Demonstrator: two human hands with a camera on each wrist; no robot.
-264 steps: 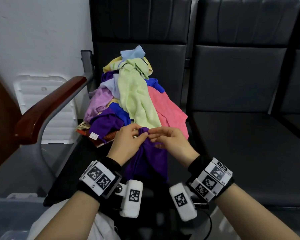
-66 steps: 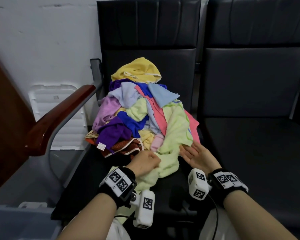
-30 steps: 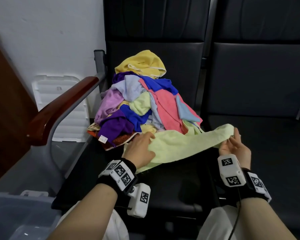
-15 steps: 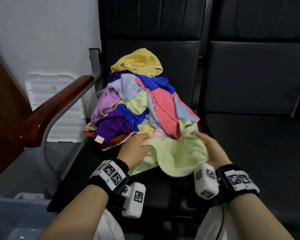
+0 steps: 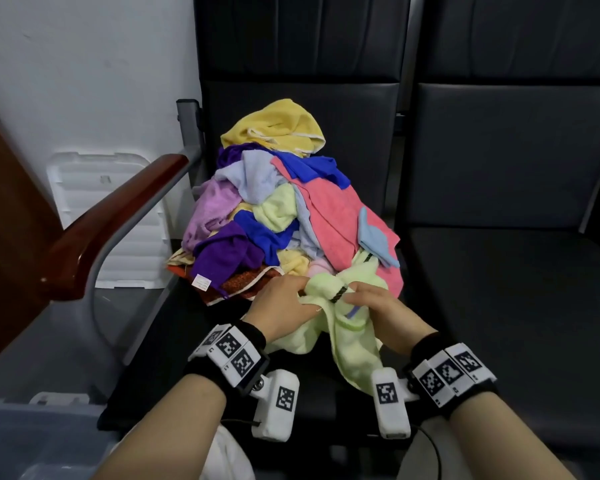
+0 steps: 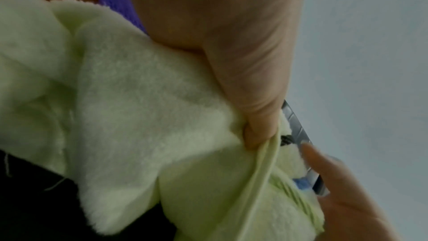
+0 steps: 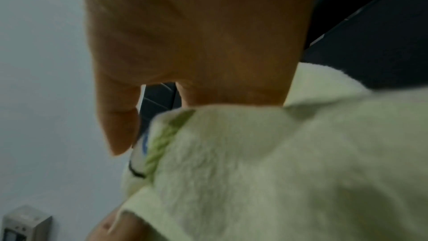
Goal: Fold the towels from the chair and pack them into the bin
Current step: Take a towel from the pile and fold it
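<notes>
While your left hand (image 5: 284,303) and right hand (image 5: 378,306) both pinch the pale green towel (image 5: 347,341) bunched just in front of the pile (image 5: 274,209), treat it as light, soft, floppy (no stiffness), so grip the hemmed corners.

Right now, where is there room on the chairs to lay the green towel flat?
The black seat right of the towel pile is bare. The strip of seat between the pile and the person is taken by both hands and the light green towel. The pile fills the back of the left seat.
</notes>
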